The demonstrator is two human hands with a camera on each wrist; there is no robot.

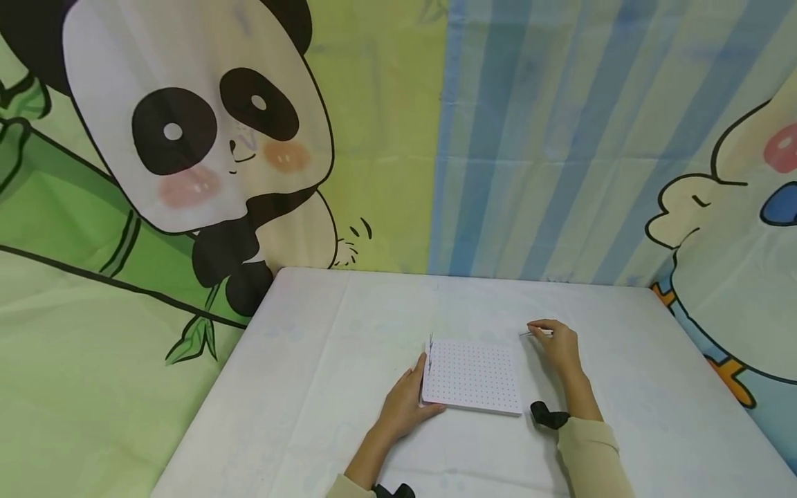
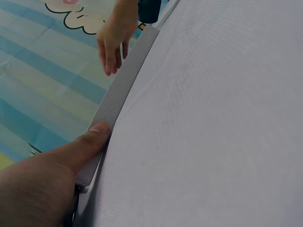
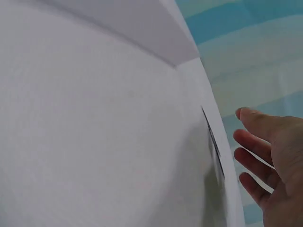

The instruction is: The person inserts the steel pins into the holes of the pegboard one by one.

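Two hands are seen at a white table (image 1: pixel 311 387) that stands against cartoon backdrops. A square white board (image 1: pixel 472 375) dotted with a grid of small holes lies flat near the front edge of the table, about midway between its left and right edges. The left hand (image 1: pixel 407 401) is laid against the board's left edge, near the front left corner; in the left wrist view the thumb (image 2: pixel 92 137) is pressed flat along the board's (image 2: pixel 118 94) thin side, and the fingers are not curled round anything. A few thin dark needle-like pieces (image 1: pixel 429 344) stand at the board's back left corner, just beyond that hand's fingertips.

The right hand (image 1: pixel 557 342) rests on the table just off the board's back right corner, touching the table but apart from the board. A thin, pale, stick-like object (image 1: pixel 529 333) is seen at its fingertips in the head view; whether it is pinched cannot be told. In the right wrist view the fingers (image 3: pixel 255 142) appear loosely spread, with a thin dark pin (image 3: pixel 214 146) lying close beside them.

A panda backdrop (image 1: pixel 187 124) hangs behind the table's left side, and a blue striped curtain (image 1: pixel 560 138) behind its right side.
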